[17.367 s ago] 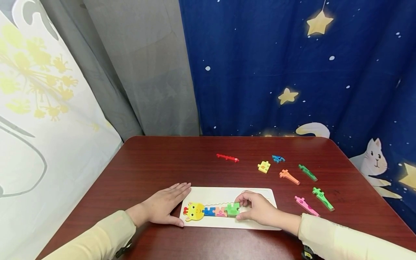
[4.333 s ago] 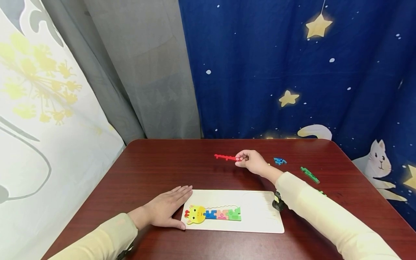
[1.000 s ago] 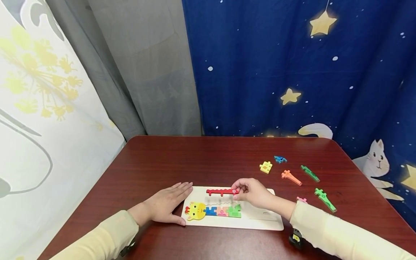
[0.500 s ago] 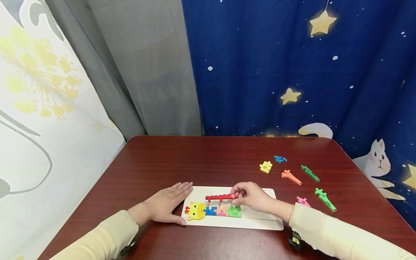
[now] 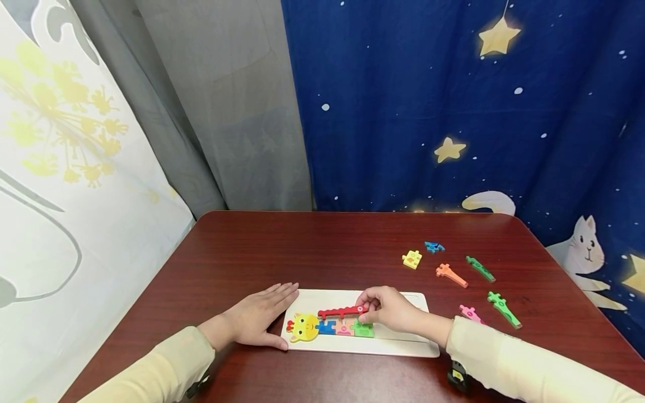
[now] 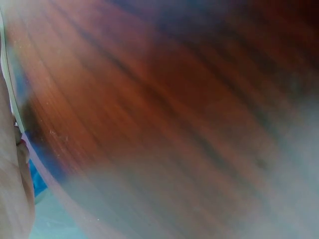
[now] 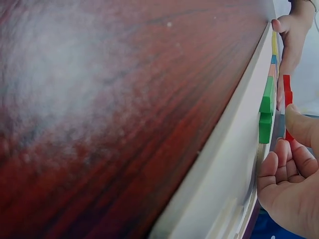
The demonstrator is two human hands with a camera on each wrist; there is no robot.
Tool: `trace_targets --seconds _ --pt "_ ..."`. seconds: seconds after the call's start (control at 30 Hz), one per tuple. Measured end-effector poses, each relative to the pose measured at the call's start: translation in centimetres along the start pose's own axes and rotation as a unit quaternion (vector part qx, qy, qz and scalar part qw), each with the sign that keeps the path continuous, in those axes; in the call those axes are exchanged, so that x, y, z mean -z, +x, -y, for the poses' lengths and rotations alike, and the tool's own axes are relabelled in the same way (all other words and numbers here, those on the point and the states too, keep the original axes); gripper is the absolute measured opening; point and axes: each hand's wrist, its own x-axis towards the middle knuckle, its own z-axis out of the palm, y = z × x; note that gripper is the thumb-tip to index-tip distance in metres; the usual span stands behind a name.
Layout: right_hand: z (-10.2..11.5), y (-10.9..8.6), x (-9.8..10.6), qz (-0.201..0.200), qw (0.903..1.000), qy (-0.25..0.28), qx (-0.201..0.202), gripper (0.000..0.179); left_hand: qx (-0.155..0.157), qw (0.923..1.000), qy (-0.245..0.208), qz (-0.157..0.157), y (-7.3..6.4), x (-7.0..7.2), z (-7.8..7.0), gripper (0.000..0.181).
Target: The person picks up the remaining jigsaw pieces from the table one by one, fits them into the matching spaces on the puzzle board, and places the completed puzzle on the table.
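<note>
My right hand point(image 5: 390, 309) pinches the right end of a long red puzzle piece point(image 5: 340, 312) between thumb and fingers. The red piece hangs just behind the row of blue point(image 5: 327, 327), salmon point(image 5: 345, 327) and green point(image 5: 364, 329) pieces set in the white puzzle board point(image 5: 353, 346). A yellow giraffe head piece point(image 5: 303, 327) sits at the row's left end. In the right wrist view the red piece point(image 7: 288, 99) stands above the board, partly covered by the thumb. My left hand point(image 5: 257, 319) lies flat with straight fingers against the board's left edge.
Loose puzzle pieces lie on the brown table point(image 5: 262, 246) to the right: yellow point(image 5: 412, 259), blue point(image 5: 434, 247), orange point(image 5: 451, 275), dark green point(image 5: 480, 268), light green point(image 5: 504, 309) and pink point(image 5: 471, 313). The left wrist view is mostly blurred tabletop.
The red piece was picked up from the back of the table and carried to the board. Over the last second it has come nearer the coloured row. The left hand stays in place.
</note>
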Motion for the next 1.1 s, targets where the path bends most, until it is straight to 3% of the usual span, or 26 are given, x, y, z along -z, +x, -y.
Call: trace_targets --seconds 0.4,1.1 --pt "-0.40 0.03 -0.20 0.005 1.0000 -0.004 0.007 0.016 0.002 0.9999 -0.007 0.012 -0.06 0.41 -0.15 0.109" --pt "-0.15 -0.14 0.06 0.015 0.9999 -0.006 0.005 0.019 0.004 1.0000 -0.008 0.003 -0.10 0.35 -0.21 0.108"
